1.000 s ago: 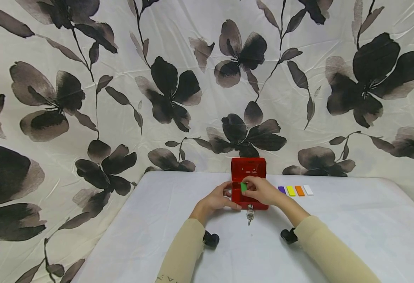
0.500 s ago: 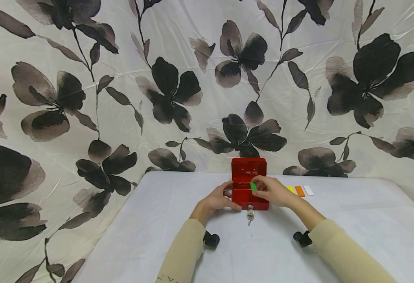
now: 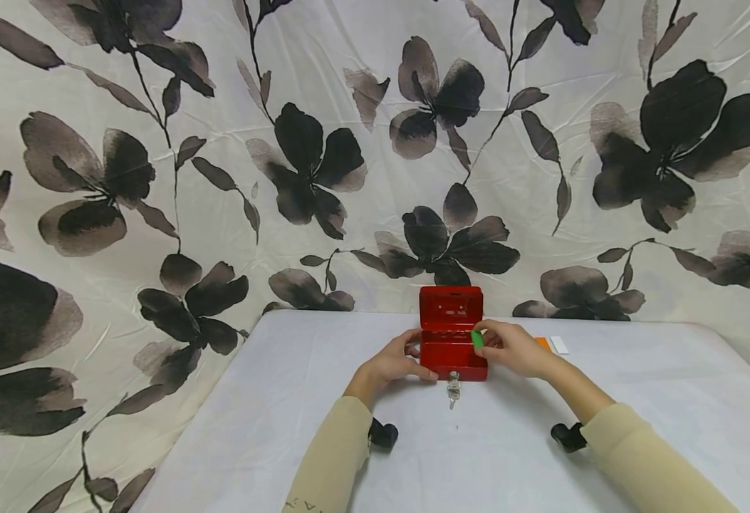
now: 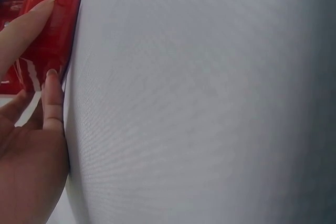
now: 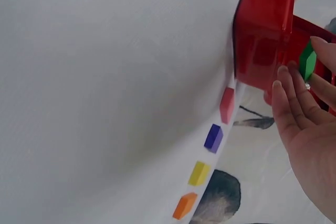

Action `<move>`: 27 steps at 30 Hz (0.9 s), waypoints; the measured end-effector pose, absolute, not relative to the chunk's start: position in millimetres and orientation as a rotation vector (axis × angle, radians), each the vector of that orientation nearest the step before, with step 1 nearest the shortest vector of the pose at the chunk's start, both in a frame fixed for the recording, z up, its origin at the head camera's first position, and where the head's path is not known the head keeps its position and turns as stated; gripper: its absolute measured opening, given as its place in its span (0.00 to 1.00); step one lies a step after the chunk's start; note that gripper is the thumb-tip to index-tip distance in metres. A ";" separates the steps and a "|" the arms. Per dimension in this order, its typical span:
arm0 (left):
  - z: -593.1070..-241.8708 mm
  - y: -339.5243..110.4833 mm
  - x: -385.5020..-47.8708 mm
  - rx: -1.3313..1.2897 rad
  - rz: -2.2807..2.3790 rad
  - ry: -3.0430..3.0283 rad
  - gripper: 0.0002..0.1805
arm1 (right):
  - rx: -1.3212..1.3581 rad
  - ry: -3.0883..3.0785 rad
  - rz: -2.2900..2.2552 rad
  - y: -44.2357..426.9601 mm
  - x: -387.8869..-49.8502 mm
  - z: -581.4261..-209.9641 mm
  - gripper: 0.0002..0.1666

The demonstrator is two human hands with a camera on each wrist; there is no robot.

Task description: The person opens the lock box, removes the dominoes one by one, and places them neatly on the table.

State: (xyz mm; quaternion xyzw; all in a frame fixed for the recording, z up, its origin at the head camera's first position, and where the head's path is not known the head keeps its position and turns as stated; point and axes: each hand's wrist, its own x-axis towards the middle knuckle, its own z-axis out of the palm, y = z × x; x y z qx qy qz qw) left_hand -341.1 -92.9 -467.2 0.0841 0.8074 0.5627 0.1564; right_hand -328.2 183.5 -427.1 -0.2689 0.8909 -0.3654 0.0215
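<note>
A red cash box [image 3: 454, 356] stands on the white table, its lid [image 3: 451, 306] raised at the back. Keys [image 3: 454, 392] hang from the lock at its front. My left hand [image 3: 392, 360] grips the box's left side, thumb [image 4: 38, 20] on the front and fingers round the corner. Between thumb and finger, my right hand [image 3: 517, 349] pinches a small green block [image 5: 307, 60] by the box's right rim. The other right fingers are stretched out near the box's side wall. Inside the box, the floor is only partly visible.
Right of the box, a row of small blocks lies on the table: pink [image 5: 227, 105], purple [image 5: 213, 138], yellow [image 5: 199, 173], orange [image 5: 185, 205] and white [image 3: 559, 345]. My right hand covers part of the row in the head view. A flowered cloth [image 3: 375, 178] hangs behind.
My right hand has moved right with the green block, from over the box's middle to its right rim, and now covers the purple and yellow blocks. My left hand has stayed put.
</note>
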 end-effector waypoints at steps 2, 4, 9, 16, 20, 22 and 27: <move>-467.5 -93.5 -341.6 0.243 1.617 2.307 0.51 | -0.843 2.762 -1.123 186.8 -327.7 -427.3 0.23; -467.9 -93.6 -341.5 0.244 1.619 2.306 0.51 | -0.847 2.765 -1.113 190.6 -326.8 -427.6 0.24; -468.6 -93.4 -339.8 0.238 1.618 2.301 0.52 | -0.863 2.780 -1.098 201.9 -322.7 -427.6 0.23; -467.5 -93.5 -339.1 0.238 1.636 2.298 0.53 | -0.852 2.809 -1.068 215.9 -319.7 -425.4 0.22; -467.9 -93.9 -339.9 0.235 1.634 2.296 0.53 | -0.832 2.820 -1.048 223.2 -319.3 -425.4 0.22; -468.4 -93.7 -340.2 0.237 1.637 2.293 0.53 | -0.826 2.829 -1.038 226.8 -318.7 -425.5 0.23; -468.6 -93.2 -340.1 0.242 1.642 2.292 0.52 | -0.827 2.841 -1.032 233.7 -315.4 -424.7 0.24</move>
